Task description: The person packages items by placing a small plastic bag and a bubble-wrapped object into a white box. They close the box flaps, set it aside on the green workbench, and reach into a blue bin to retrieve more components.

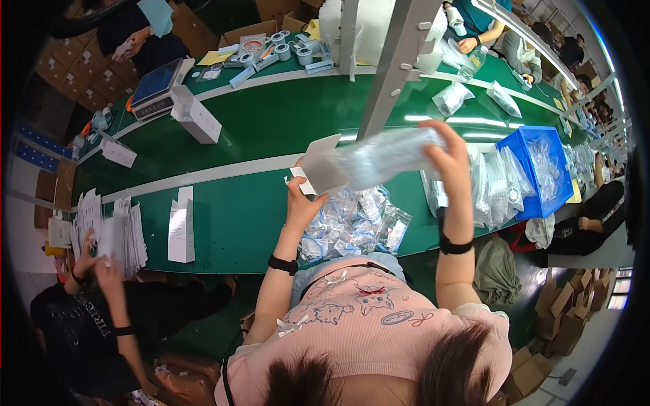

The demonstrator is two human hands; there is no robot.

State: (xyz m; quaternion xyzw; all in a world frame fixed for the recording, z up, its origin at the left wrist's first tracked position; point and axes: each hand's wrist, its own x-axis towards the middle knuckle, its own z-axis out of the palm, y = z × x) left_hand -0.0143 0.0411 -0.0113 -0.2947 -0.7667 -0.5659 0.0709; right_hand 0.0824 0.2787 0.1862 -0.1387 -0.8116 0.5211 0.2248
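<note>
My left hand point(302, 203) is closed around an open white carton point(322, 166), its flaps spread. My right hand point(448, 154) grips one end of a bubble-wrapped package point(389, 157), slightly blurred. The package's other end lies at the carton's mouth; whether it is inside, I cannot tell. Below them, a pile of small clear plastic bags point(352, 230) rests on the green table point(237, 210) close to my body. Several more bubble-wrapped packages point(497, 183) stand in a row to the right of my right forearm.
A blue bin point(567, 191) with clear plastic bags sits at the right. One white carton point(181, 227) stands upright at the left, near a co-worker's hands point(101, 264) and stacked flat cartons point(135, 233). A grey metal post point(396, 68) rises ahead of me.
</note>
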